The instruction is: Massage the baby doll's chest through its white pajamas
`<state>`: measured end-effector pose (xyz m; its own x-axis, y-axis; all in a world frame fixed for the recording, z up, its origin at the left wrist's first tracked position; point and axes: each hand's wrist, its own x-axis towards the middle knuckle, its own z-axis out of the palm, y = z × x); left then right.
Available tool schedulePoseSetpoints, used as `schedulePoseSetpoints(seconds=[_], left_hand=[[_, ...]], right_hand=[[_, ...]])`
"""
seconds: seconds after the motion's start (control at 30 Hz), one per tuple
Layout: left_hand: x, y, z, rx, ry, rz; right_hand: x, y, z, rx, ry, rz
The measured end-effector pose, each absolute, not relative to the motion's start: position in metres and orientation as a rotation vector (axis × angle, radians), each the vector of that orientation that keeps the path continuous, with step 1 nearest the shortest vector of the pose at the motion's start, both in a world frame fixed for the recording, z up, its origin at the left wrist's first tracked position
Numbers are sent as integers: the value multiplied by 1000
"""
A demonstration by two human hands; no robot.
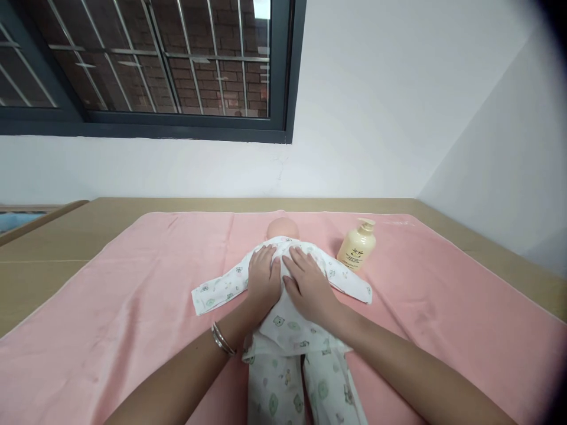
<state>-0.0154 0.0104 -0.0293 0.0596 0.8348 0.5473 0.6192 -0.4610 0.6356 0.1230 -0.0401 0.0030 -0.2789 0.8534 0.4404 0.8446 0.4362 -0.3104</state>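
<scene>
A baby doll (283, 228) lies on a pink sheet with the back of its bald head showing at the far end. It wears a white printed top (292, 330) with long sleeves spread to both sides, and matching trousers (277, 389). My left hand (264, 274) rests flat on the left side of its upper back, fingers stretched out. On the right side of the back, my right hand (310, 289) lies flat too, its fingers a little apart. Neither hand grips anything. The doll's face is hidden.
A pale yellow pump bottle (357, 245) stands beyond the doll's right sleeve. The pink sheet (155, 260) covers much of a wooden table (57, 265). Behind it rises a white wall (354, 118) with a dark-framed barred window (177, 127).
</scene>
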Motion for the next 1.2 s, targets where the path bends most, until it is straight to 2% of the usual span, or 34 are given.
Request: schedulePoseSetpoints(seconds=[0.27, 0.5, 0.67, 0.83, 1.03, 1.2], left_hand=[[-16, 11, -32, 2111, 1448, 1423], [-16, 8, -29, 2105, 1450, 1407], [-16, 8, -30, 2092, 1451, 1416], [-16, 7, -29, 2080, 1461, 1399], [-17, 11, -27, 2150, 1522, 1323], [-13, 5, -23, 2363, 1611, 1080]], right_hand=[[126, -43, 9, -1393, -2092, -47], [124, -40, 6, -1448, -2256, 115], [126, -42, 11, -1428, -2189, 2], [123, -40, 8, -1484, -2282, 130], [149, -51, 57, -1537, -2260, 157], [214, -64, 105, -1672, -2133, 68]])
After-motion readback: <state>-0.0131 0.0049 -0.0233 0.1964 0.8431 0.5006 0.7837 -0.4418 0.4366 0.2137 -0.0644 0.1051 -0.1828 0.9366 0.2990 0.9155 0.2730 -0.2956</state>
